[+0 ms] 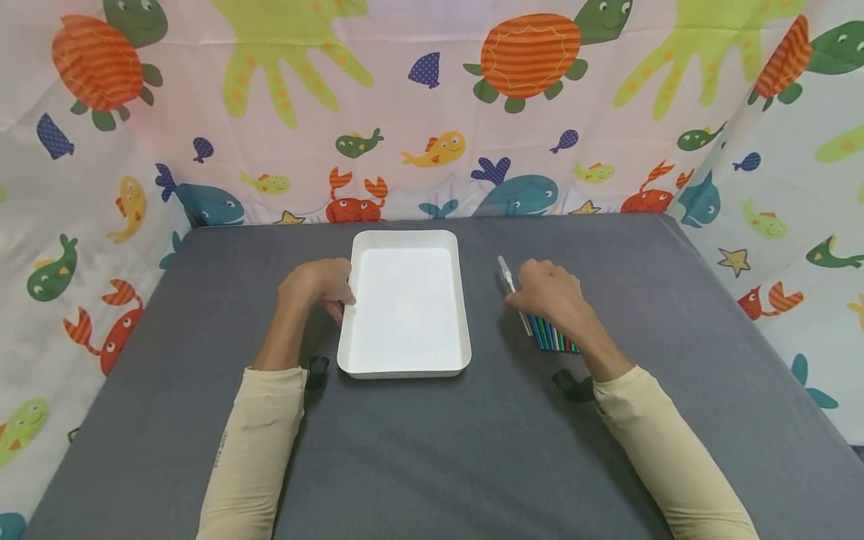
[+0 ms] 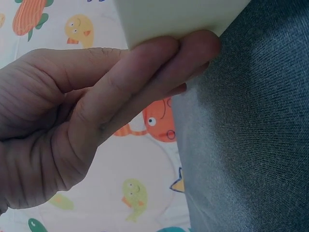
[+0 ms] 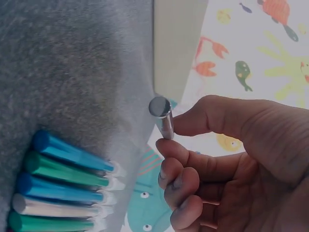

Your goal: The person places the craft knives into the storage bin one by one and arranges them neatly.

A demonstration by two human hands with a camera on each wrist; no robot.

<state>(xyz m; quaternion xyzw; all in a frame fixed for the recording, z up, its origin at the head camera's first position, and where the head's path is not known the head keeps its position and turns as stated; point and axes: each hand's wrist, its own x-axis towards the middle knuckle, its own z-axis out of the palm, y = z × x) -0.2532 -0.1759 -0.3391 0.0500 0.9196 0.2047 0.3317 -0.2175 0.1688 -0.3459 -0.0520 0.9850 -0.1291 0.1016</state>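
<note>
A white rectangular tray (image 1: 412, 307) lies on the grey cloth. My left hand (image 1: 317, 285) grips its left side, with the thumb tip at the rim. In the left wrist view, two fingers (image 2: 145, 63) lie against the tray's wall (image 2: 178, 17). My right hand (image 1: 550, 289) pinches a silver-grey pen (image 3: 164, 118) between thumb and fingertips. Its clear cap (image 1: 507, 274) points away from me in the head view. Beside and partly under that hand lies a row of coloured pens (image 1: 553, 336); the right wrist view shows blue, green and pale ones with clear caps.
Grey cloth (image 1: 418, 457) covers the table. A curtain printed with sea animals (image 1: 405, 90) hangs behind it and along both sides. Dark straps (image 1: 572, 387) show near the wrists.
</note>
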